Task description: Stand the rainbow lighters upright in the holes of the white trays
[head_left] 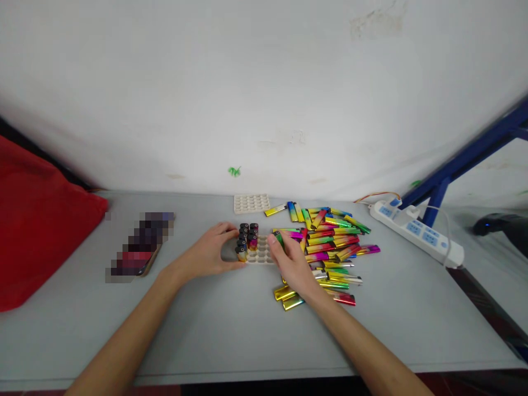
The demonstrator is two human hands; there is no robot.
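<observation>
At the frame's centre, the left hand (206, 252), fingers apart, should brace the pale holed tray (263, 255) beside its standing lighters (252, 242), while the right hand (292, 263), fingers clamped on a green lighter (279, 238), best holds it upright.

Slim bare forearms (137, 330) taper into a bare left hand (208, 253) and right hand (293, 264)

Head cam, fwd/dn onto tbl (231, 335)
</observation>
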